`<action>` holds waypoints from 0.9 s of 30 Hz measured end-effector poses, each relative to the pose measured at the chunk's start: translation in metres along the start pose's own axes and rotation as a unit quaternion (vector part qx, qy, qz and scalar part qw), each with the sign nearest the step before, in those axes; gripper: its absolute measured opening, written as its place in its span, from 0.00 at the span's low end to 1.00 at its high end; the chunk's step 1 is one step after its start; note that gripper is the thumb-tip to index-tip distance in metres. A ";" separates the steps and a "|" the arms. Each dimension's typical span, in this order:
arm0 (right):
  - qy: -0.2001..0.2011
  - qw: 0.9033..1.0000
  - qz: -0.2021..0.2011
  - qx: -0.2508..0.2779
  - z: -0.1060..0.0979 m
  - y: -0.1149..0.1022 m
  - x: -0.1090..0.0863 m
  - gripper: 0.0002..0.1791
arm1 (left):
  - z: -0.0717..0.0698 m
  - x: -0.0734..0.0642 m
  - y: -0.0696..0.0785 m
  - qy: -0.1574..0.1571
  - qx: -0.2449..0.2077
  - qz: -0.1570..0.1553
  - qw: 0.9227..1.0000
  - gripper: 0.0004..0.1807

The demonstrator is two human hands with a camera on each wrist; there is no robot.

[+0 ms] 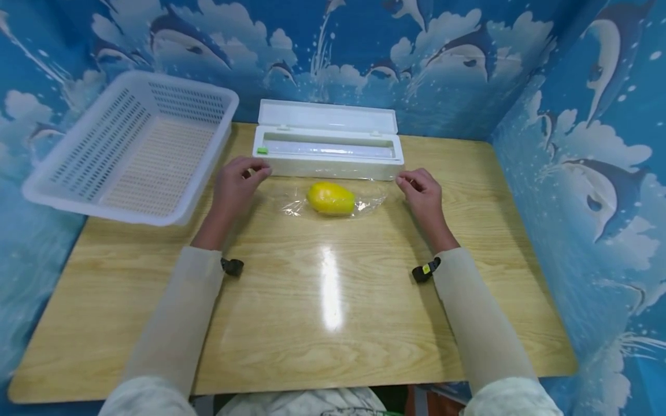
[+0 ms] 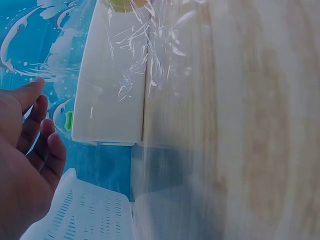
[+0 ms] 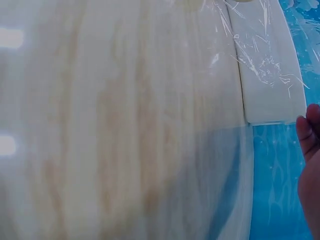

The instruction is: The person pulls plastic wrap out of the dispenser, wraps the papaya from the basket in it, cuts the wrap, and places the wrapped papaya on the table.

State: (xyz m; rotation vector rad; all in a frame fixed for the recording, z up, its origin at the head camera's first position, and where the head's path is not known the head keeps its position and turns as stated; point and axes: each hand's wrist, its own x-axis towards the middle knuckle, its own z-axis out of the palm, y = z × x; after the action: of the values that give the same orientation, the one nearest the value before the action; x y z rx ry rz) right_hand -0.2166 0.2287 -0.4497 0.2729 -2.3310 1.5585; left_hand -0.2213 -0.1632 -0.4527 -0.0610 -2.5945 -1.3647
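Observation:
A yellow fruit (image 1: 330, 199), mango-like in shape, lies on the table with clear plastic wrap (image 1: 293, 207) crinkled around it. Behind it stands a white cling film box (image 1: 333, 169), lid raised, a film roll (image 1: 333, 149) inside. My left hand (image 1: 240, 180) is at the box's front left corner, thumb and forefinger pinched at the film's far edge. Opposite, at the front right corner, my right hand (image 1: 422, 190) pinches the film between thumb and fingertips. In the wrist views, creased film (image 2: 132, 50) crosses the box front; at the fingertips the clear film is hard to see.
A white perforated basket (image 1: 208, 167) stands at the left, partly over the table's edge. A green slider (image 1: 262, 151) sits at the box's left end. Blue dolphin-print cloth (image 1: 442, 98) hangs behind and beside the wooden table (image 1: 333, 358).

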 end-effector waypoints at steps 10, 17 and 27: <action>-0.021 1.000 -0.022 0.000 -0.009 -0.002 -0.014 0.06 | -0.006 -0.016 -0.004 -0.001 -0.035 -0.003 0.999 0.13; -0.048 0.998 -0.038 -0.027 -0.013 0.000 -0.024 0.05 | -0.010 -0.028 -0.009 -0.042 -0.029 -0.033 0.998 0.12; -0.086 0.991 -0.089 -0.044 -0.019 0.004 -0.030 0.03 | -0.012 -0.040 -0.018 -0.058 -0.027 -0.040 0.997 0.10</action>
State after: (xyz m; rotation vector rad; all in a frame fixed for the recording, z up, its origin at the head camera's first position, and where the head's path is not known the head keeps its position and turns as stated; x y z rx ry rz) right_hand -0.1872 0.2472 -0.4571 0.5972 -2.4199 1.3927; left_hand -0.1830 -0.1804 -0.4689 -0.0463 -2.6812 -1.5017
